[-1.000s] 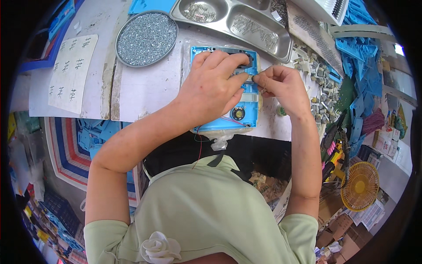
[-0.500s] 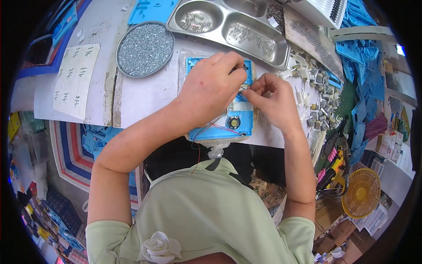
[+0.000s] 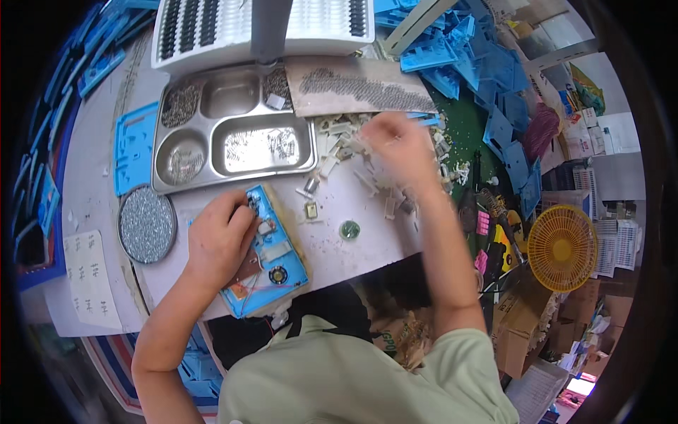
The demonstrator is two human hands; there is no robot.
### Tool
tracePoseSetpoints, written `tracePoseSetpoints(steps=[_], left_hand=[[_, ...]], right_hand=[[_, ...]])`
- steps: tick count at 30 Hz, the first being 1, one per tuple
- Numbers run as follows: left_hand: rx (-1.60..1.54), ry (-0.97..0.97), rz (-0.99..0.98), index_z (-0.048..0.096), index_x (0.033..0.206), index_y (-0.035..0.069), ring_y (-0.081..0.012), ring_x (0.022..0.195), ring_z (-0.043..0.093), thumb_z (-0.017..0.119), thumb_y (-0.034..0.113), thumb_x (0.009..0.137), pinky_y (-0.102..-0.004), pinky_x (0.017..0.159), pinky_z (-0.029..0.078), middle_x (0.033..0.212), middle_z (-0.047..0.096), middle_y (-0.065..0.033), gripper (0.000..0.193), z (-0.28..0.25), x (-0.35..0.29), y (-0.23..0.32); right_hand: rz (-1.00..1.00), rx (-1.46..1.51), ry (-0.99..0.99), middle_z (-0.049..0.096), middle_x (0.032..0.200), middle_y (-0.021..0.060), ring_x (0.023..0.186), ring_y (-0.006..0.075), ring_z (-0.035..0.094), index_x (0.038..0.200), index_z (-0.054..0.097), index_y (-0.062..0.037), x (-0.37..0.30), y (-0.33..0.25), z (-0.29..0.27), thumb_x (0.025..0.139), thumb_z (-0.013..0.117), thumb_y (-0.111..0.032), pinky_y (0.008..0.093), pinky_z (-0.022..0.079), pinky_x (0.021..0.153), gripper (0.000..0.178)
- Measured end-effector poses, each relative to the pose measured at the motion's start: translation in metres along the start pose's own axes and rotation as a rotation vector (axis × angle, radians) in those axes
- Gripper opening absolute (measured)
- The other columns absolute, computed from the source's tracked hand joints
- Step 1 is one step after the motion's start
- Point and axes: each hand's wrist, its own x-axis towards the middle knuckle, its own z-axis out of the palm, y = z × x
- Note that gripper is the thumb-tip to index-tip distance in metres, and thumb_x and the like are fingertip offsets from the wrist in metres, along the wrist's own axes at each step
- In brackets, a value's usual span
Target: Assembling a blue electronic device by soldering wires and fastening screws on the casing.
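Note:
A blue plastic casing lies on the work surface in front of me, tilted, on a pale padded base. Inside it are a small round black speaker, a white part and thin red wires. My left hand rests over the casing's left side, fingers curled onto it near its top end; what lies under the fingertips is hidden. My right hand is off to the right, above a scatter of white plastic pieces and small metal motors. Motion smears its fingers, so I cannot make out whether they hold anything.
A steel compartment tray with springs and small parts stands beyond the casing. Left of it sit a round dish of screws and a blue panel. A board covered with small metal pieces and a white foam box are behind.
My right hand has left the casing and moved right to the scattered parts. The view has swung right, and the casing now lies tilted under my left hand.

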Motion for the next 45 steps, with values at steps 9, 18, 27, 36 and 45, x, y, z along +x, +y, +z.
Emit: tracePoseSetpoints(steps=[9, 18, 27, 36, 45], left_hand=[[-0.05, 0.001, 0.071, 0.06, 0.089, 0.006, -0.0311, 0.085, 0.066, 0.078, 0.008, 0.074, -0.0409, 0.068, 0.056, 0.104, 0.064, -0.0121, 0.024, -0.001, -0.012, -0.013], [-0.128, 0.22, -0.218, 0.066, 0.108, 0.007, -0.0308, 0.092, 0.065, 0.075, 0.007, 0.08, -0.0384, 0.072, 0.053, 0.112, 0.062, -0.0135, 0.03, -0.047, -0.036, -0.002], [-0.477, 0.113, -0.088, 0.064, 0.126, 0.003, -0.0085, 0.069, 0.046, 0.08, 0.009, 0.083, -0.0244, 0.06, 0.038, 0.096, 0.062, -0.0005, 0.047, -0.079, 0.003, 0.033], [-1.245, 0.183, -0.711, 0.064, 0.124, 0.002, -0.0028, 0.064, 0.056, 0.066, 0.025, 0.102, -0.0175, 0.05, 0.04, 0.09, 0.068, -0.0006, 0.032, -0.08, -0.03, 0.018], [-0.092, -0.13, -0.149, 0.064, 0.11, 0.011, -0.0304, 0.103, 0.06, 0.085, 0.022, 0.072, -0.0448, 0.091, 0.044, 0.11, 0.061, -0.0074, 0.045, -0.03, -0.116, 0.054]], right_hand=[[0.081, -1.171, 0.255, 0.064, 0.127, 0.0214, 0.12, 0.0425, 0.061, 0.125, 0.069, -0.0177, 0.176, 0.211, -0.149, 0.084, 0.076, -0.025, 0.0527, 0.052, 0.099, 0.042], [-0.112, -0.73, 0.513, 0.076, 0.108, 0.0172, 0.097, 0.0237, 0.072, 0.126, 0.069, -0.0008, 0.062, 0.112, -0.265, 0.095, 0.07, -0.032, 0.0371, 0.052, 0.089, 0.044], [-0.413, 0.188, -0.09, 0.073, 0.11, 0.0114, 0.1, 0.0167, 0.067, 0.123, 0.071, 0.004, -0.092, -0.104, -0.06, 0.093, 0.07, -0.015, 0.0289, 0.049, 0.094, 0.036], [-0.192, 0.689, -0.458, 0.072, 0.097, 0.0105, 0.073, 0.0115, 0.063, 0.153, 0.038, 0.0005, -0.079, -0.068, 0.067, 0.1, 0.067, -0.014, 0.0231, 0.05, 0.065, 0.062], [0.039, 0.896, -0.197, 0.067, 0.11, 0.0062, 0.065, 0.0015, 0.053, 0.156, 0.035, 0.0009, -0.083, -0.006, 0.026, 0.1, 0.066, -0.019, 0.0154, 0.036, 0.048, 0.066]])
